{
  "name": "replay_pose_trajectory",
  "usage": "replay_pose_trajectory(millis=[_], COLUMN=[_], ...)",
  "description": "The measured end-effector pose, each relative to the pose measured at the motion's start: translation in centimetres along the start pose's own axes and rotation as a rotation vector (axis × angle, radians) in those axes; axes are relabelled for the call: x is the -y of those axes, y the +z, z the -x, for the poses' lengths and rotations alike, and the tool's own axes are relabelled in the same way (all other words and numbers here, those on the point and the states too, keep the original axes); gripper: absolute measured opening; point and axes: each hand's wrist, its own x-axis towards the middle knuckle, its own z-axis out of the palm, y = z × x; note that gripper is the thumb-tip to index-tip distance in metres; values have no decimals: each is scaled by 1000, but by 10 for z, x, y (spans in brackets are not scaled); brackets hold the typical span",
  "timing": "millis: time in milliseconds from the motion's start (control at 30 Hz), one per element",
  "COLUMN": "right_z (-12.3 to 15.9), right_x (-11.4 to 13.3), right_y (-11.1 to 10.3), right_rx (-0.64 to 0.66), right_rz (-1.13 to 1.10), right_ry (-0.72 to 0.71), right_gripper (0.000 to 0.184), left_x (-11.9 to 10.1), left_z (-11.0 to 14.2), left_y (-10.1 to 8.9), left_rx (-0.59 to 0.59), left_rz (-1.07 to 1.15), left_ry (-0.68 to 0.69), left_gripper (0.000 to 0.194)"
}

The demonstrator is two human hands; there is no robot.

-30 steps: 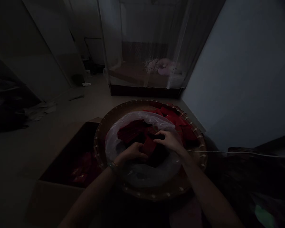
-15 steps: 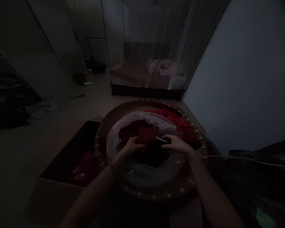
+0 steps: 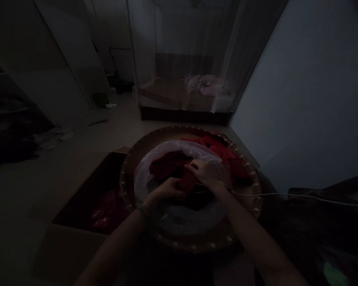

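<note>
My left hand (image 3: 168, 189) is closed on the near left side of a small red packet (image 3: 187, 180), thumb and fingers around its edge. At its upper right edge, my right hand (image 3: 203, 171) pinches the same packet. A thin white cord (image 3: 256, 195) runs from under my right wrist toward the right edge of the view. Both hands are over the mouth of a translucent plastic bag (image 3: 179, 222), which holds a stack of dark red packets (image 3: 167, 163). The bag sits in a round woven bamboo tray (image 3: 130, 159). Dim light hides fine detail.
More red pieces (image 3: 219, 149) lie in the tray's far right part. Left of the tray stands an open cardboard box (image 3: 74, 234) with red packets inside. A netted bed (image 3: 181, 95) is beyond, and a white wall (image 3: 310, 99) rises on the right.
Half a second ago my right hand was farther right, apart from the packet, with a pale strip near its fingers. Now it has moved left onto the packet, which is tilted lower.
</note>
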Motion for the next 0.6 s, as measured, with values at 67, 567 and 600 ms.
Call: replay_pose_trajectory(millis=[67, 567, 600], right_z=[-3, -5, -5], right_x=[-7, -28, -32], right_y=[10, 1, 5], right_rx=[-30, -67, -43], right_rz=[34, -396, -352], right_ry=[-27, 308, 286], right_gripper=[40, 53, 48], left_x=[-2, -13, -17], left_z=[2, -1, 1], left_y=[1, -3, -5], left_rx=[-4, -335, -460], left_rz=[-27, 265, 315], left_ry=[-11, 172, 265], left_gripper=[32, 29, 21])
